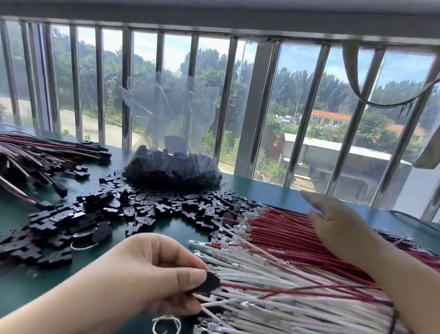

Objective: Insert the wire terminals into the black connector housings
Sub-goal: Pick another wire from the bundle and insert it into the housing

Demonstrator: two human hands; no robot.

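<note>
My left hand (153, 269) pinches a black connector housing (211, 282) between thumb and fingers, with a red wire (296, 287) running out of it to the right. Below and to the right lies a fan of white wires (293, 320) with metal terminals at their left ends. Behind them lies a bundle of red wires (282, 229). My right hand (340, 226) hovers over the red bundle with fingers straight, blurred, holding nothing. Loose black housings (136, 207) are scattered across the green table (4, 213).
A clear plastic bag (171, 163) full of black housings stands at the back by the barred window (260, 104). Finished red-and-white wire pairs with housings (29, 162) are piled at the left. A white string loop (166, 328) lies near the front edge.
</note>
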